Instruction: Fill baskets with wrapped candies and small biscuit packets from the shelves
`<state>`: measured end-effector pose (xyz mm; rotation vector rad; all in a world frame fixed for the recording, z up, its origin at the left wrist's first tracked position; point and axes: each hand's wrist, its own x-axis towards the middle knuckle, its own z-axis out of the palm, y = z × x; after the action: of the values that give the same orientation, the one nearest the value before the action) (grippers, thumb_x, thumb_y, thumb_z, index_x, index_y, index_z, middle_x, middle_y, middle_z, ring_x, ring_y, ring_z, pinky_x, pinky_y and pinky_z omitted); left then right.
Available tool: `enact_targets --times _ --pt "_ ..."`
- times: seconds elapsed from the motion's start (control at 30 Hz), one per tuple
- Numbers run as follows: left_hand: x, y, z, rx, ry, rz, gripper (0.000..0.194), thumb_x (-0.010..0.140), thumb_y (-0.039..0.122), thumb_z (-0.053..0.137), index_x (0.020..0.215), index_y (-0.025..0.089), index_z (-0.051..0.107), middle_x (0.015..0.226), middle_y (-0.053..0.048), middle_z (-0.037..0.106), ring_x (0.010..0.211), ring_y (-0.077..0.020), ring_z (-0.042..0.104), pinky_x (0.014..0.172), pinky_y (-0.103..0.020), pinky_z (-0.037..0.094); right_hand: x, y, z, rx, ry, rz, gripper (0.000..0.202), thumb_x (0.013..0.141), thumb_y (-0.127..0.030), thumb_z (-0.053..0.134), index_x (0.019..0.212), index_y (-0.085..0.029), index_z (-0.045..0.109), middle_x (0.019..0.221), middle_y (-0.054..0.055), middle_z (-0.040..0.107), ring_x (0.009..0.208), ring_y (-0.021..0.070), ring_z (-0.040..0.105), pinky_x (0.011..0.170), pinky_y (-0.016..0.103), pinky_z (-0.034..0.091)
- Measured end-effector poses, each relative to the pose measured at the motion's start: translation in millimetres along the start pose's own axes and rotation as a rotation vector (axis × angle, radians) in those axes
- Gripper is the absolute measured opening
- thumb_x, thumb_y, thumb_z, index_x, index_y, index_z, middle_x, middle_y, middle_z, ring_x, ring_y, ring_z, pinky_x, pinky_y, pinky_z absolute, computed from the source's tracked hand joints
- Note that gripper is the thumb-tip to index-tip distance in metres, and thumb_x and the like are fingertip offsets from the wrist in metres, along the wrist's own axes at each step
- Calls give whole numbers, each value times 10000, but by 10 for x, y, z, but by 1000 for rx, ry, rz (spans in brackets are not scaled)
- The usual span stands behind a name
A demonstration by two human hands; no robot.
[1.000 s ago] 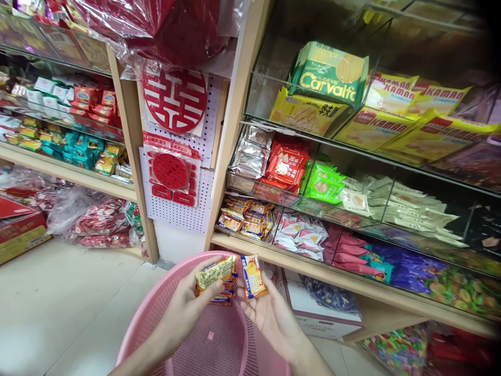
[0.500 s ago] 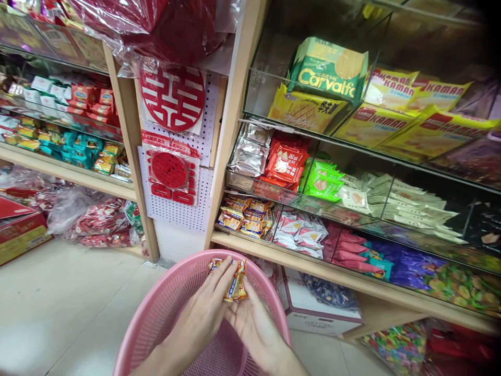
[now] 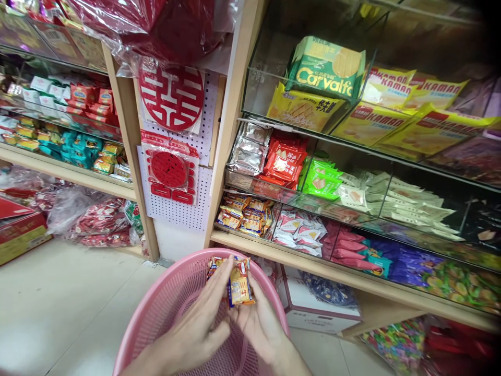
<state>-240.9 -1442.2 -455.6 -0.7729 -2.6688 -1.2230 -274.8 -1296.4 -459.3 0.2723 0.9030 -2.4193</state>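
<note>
Several small snack packets in orange, yellow and blue wrappers are between my hands, above the pink plastic basket. My right hand cups them from the right and below, its fingers curled under the wrappers. Against their left side lies my left hand, its fingers straight and its thumb held apart. Some wrappers show beyond the left fingertips; how many packets there are is partly hidden. Just past the basket rim, similar packets fill a clear bin at the left end of the lowest shelf row.
Clear bins on the right shelf hold white packets, red packets and green packets. Yellow wafer packs sit above. A white carton stands under the shelf. Bagged goods lie on the floor at left.
My left thumb has moved away from the packets, and the left hand has shifted slightly left and down. More of the packet faces shows in my right hand.
</note>
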Motion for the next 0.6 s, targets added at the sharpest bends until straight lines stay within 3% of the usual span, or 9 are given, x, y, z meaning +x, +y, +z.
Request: enact_targets --times 0.1,0.23,0.33,0.47,0.6 --pt "10 -39 -175 37 -22 19 849 722 51 362 1400 266 -101 1486 2 -42 1349 -222 69 1089 -438 190 -37 -76 -37 -74 2 87 359 807 -399 542 1012 -108 587 825 57 667 669 117 611 615 224 473" --pt "93 -46 -393 212 -188 146 857 690 33 405 1405 298 15 1488 10 25 1348 -249 48 1082 -511 143 -79 -113 -98 -243 -32 158 369 787 -426 557 964 -102 575 769 65 659 620 138 629 551 223 468" --pt "174 -30 -458 309 -287 232 810 704 41 456 1393 314 128 1472 1 166 1345 -263 80 1068 -557 127 -102 -122 -140 -357 -77 165 362 775 -427 572 947 -109 562 777 73 656 576 145 631 501 222 462" --pt "253 -52 -426 321 -259 293 606 788 126 496 1336 291 298 1369 -35 384 1301 -226 256 1081 -532 123 -130 -181 -141 -439 -133 180 370 784 -421 563 990 -114 547 803 81 656 571 149 637 493 224 474" --pt "256 -96 -447 264 -202 327 445 819 204 507 1252 249 413 1271 -60 477 1227 -200 369 1084 -486 169 -133 -257 -132 -467 -197 247 465 822 -506 461 1000 -89 559 771 101 654 578 147 640 508 213 491"
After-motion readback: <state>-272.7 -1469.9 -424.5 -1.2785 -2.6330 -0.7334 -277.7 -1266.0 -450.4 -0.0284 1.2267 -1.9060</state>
